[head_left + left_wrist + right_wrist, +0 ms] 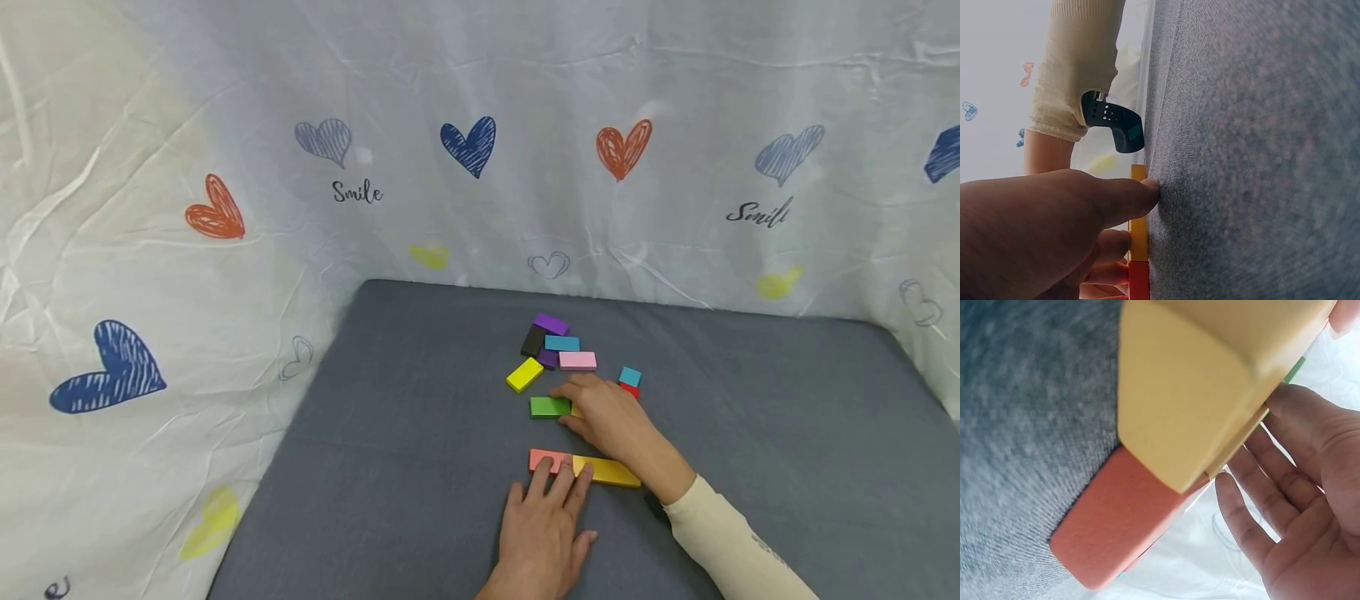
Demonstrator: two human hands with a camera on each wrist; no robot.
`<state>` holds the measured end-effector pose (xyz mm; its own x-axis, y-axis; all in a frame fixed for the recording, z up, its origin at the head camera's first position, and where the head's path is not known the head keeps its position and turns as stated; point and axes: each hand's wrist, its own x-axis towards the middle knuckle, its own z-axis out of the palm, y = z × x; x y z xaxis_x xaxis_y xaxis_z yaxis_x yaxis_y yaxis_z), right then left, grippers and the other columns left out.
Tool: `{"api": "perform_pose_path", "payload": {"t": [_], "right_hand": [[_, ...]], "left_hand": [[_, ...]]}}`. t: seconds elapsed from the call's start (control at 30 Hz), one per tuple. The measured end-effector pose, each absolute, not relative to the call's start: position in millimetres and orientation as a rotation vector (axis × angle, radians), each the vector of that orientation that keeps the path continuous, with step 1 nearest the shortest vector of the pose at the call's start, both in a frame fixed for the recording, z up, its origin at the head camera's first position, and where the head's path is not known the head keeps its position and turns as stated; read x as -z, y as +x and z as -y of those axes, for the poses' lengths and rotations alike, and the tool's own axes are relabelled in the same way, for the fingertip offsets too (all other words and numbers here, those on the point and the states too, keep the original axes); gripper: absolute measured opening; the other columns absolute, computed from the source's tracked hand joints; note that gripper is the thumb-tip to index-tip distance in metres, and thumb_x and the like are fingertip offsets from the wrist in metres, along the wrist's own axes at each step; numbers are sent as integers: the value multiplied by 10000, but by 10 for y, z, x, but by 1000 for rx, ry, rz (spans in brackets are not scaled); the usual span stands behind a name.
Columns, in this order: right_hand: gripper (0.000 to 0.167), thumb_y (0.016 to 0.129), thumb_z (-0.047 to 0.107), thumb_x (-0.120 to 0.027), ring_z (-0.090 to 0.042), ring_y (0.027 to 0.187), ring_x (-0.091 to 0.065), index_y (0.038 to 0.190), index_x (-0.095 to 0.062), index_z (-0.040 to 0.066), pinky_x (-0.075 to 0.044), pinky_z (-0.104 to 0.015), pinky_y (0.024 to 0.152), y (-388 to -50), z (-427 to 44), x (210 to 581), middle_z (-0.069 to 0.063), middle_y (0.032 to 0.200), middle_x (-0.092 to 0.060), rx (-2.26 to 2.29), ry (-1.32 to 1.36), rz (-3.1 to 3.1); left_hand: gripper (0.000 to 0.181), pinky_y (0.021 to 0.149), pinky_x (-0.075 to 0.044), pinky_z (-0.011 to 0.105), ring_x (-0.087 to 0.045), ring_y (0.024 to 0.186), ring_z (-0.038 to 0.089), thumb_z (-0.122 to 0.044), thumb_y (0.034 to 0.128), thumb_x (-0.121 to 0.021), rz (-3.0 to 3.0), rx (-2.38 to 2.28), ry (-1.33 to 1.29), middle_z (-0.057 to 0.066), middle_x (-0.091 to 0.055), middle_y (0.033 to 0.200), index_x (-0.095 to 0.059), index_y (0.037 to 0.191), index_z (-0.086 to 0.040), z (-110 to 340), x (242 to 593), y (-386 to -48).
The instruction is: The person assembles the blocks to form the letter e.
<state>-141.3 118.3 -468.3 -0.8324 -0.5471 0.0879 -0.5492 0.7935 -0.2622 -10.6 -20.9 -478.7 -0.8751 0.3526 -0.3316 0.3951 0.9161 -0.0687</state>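
On the grey cloth, a salmon block [542, 459] and a long yellow block [615, 473] lie end to end. My left hand [542, 533] rests its outstretched fingertips on them near the joint; its thumb lies to the right, apart from the others. Farther back, my right hand [611, 421] has thumb and index finger on either side of a second yellow block [577, 411], which it mostly covers. A green block [549, 407] touches that block's left end. In the right wrist view, the fingers [1244, 534] are bent beside the blocks.
Behind the hands lie a bright yellow block [524, 375], a pink block [577, 361], a blue block [562, 342], a black block [533, 340] and purple blocks [551, 323]. Blue [630, 377] and red [632, 389] ends show past the right hand. A heart-printed curtain [547, 208] hangs behind.
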Motion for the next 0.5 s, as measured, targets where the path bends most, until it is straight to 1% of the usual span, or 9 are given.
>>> {"api": "perform_pose_path", "payload": {"t": [0.33, 0.43, 0.5], "right_hand": [[459, 826, 243, -934, -245, 1041, -684, 1243, -778, 128, -578, -475, 915, -1389, -1196, 4682, -38, 1176, -733, -454, 915, 2948], [460, 865, 298, -903, -250, 1045, -694, 1265, -766, 119, -581, -479, 921, -1396, -1210, 4674, -48, 1183, -736, -493, 924, 2931], [449, 912, 350, -856, -256, 1085, -701, 1283, -760, 116, -579, -486, 944, -1411, -1226, 4658, -52, 1206, -740, -522, 915, 2932]], "left_hand": [[770, 1018, -482, 451, -304, 1527, 134, -759, 1014, -422, -2778, 191, 567, -186, -272, 1705, -159, 1675, -465, 222, 4795, -90], [769, 1010, -482, 443, -303, 1525, 136, -757, 1014, -424, -2798, 201, 571, -182, -278, 1703, -170, 1676, -458, 228, 4801, -78], [771, 1008, -482, 439, -304, 1525, 137, -756, 1014, -426, -2811, 208, 575, -179, -281, 1702, -176, 1678, -453, 231, 4804, -69]]}}
